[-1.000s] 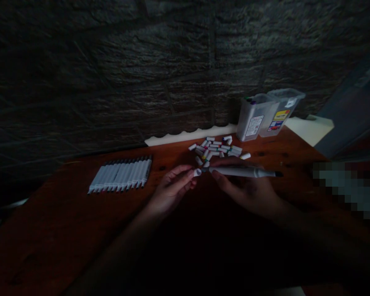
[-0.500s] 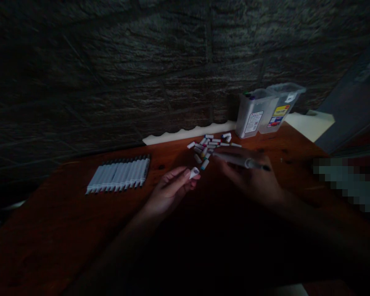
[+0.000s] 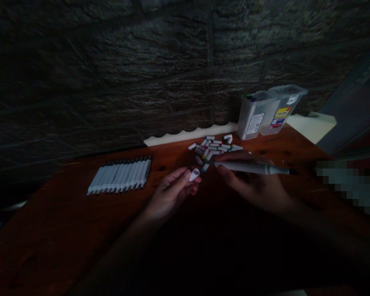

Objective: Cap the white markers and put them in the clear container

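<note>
My left hand [image 3: 172, 191] pinches a small white marker cap [image 3: 193, 175] between thumb and fingertips, just above the wooden table [image 3: 64, 230]. My right hand [image 3: 255, 183] grips a long grey marker [image 3: 253, 167] lying level, its dark tip pointing right and its bare left end a short way from the cap. Just behind both hands lies a heap of several loose marker caps [image 3: 214, 147] with coloured ends.
A neat row of several white markers [image 3: 120, 176] lies at the left of the table. Two clear plastic boxes [image 3: 267, 111] with labels stand at the back right against a dark stone wall. A pale scalloped strip [image 3: 185, 135] runs along the wall's foot.
A second ago cap and marker end were touching. The right hand drew the marker back toward the cap heap, then returned it nearer; the left hand kept the cap almost still.
</note>
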The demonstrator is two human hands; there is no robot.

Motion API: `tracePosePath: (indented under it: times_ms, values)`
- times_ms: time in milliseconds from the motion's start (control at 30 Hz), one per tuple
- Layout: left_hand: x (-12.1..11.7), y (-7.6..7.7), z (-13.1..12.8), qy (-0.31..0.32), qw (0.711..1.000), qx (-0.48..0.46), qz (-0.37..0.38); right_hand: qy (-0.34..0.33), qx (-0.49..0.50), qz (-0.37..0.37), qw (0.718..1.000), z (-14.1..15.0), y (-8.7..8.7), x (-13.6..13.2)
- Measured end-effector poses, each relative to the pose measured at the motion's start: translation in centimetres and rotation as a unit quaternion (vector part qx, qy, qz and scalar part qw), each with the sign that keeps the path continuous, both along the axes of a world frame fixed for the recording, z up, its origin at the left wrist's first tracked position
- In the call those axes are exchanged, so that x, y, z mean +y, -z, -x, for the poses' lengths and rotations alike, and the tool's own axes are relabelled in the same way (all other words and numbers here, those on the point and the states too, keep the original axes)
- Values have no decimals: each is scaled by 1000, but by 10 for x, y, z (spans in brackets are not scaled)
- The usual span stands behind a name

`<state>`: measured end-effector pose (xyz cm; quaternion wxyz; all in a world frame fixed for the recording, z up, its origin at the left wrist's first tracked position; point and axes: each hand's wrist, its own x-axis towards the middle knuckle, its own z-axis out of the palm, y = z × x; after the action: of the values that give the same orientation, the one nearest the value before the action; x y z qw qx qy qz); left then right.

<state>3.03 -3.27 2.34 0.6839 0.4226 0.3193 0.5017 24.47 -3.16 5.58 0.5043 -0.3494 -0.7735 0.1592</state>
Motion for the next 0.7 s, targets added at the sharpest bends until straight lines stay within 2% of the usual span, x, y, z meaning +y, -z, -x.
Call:
tracePosePath:
  times_ms: [233,500,600,700]
  values:
    - [1,3,1,6,998,50,-25,-61,-5,0,998,8,1,-6]
    - [1,6,0,-1,997,68,-43,-64,-76,-54,994,9,0,-8]
    - [0,5,0,-11,997,67,-47,-22,-114,-76,990,2,-1,-3]
    - [-3,-1,0,-23,998,48,-35,69,-136,-109,982,-11,-3,9]
